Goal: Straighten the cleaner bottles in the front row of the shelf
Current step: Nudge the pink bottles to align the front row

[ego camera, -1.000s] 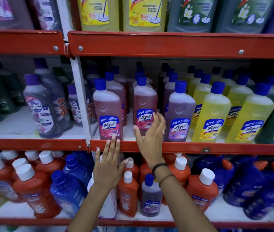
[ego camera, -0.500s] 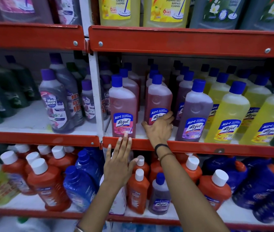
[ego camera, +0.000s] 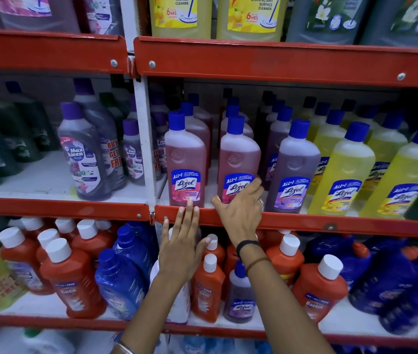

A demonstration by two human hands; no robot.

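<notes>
Left hand (ego camera: 180, 247) is held spread flat against the red shelf lip (ego camera: 305, 222), fingertips under the first pink Lizol bottle (ego camera: 185, 162), likely as a brace. Second pink Lizol bottle (ego camera: 238, 159), front row, is cupped low by the right hand (ego camera: 241, 212), probably for squaring.

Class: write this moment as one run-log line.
right hand grips base of second pink bottle | left hand open, fingertips at red shelf edge | first pink bottle upright
</notes>
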